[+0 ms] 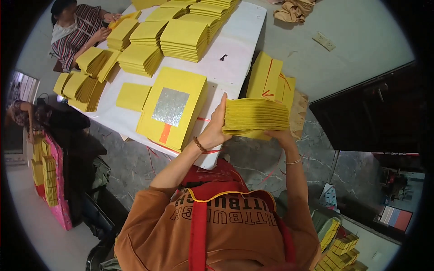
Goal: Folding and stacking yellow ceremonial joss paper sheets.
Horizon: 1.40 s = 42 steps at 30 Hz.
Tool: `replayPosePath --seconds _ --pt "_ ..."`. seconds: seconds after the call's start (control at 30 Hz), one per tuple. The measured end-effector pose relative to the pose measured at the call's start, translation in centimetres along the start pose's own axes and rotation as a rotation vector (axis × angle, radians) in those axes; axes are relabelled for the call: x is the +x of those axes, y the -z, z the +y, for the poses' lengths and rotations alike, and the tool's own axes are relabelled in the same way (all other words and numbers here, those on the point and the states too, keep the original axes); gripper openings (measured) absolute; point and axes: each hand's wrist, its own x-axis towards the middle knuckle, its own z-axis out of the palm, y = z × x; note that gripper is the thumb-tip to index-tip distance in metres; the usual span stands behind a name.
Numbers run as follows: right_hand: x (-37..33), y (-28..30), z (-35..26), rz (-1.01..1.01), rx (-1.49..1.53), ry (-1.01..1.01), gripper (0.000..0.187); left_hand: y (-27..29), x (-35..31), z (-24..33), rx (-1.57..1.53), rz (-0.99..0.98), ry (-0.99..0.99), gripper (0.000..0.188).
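Note:
Between my two hands is a thick stack of folded yellow paper (256, 115), its many layered edges facing me. My left hand (214, 128) presses against its left side, fingers pointing away from me. At the lower right corner, my right hand (281, 135) grips the stack from beneath, with some fingers hidden. Behind it stand yellow bundles (263, 74) tied with red string. On the white table (233, 72), to the left of my hands, lies a large yellow paper stack (196, 88) with a silver square (170, 106) and an orange strip (165, 133) on top.
Several yellow paper stacks (183, 36) cover the far side of the table. A person (74, 31) in a striped top handles yellow paper there. Another person (25, 113) is at the left, near a pink-covered table (58, 180). Tied yellow bundles (339, 257) sit at lower right.

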Motion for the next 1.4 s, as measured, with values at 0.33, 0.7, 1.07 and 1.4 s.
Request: replayPosePath --seconds 0.33,0.7,1.07,1.4 --pt "4.8 -2.8 0.6 -0.028 0.084 0.084 0.061 1.1 1.7 -0.5 -0.378 0.309 0.114 0.108" --pt "11.0 3.0 -4.1 -0.317 -0.201 0.024 0.062 -0.9 8.7 -2.5 -0.403 0.478 -0.138 0.115" --pt "26.2 6.6 -6.0 -0.450 -0.263 0.379 0.073 2.1 18.9 -4.7 0.036 0.755 -0.195 0.129" --pt "34.1 7.1 -2.6 -0.735 -0.384 0.297 0.115 2.1 18.9 -11.0 0.122 0.557 0.131 0.100"
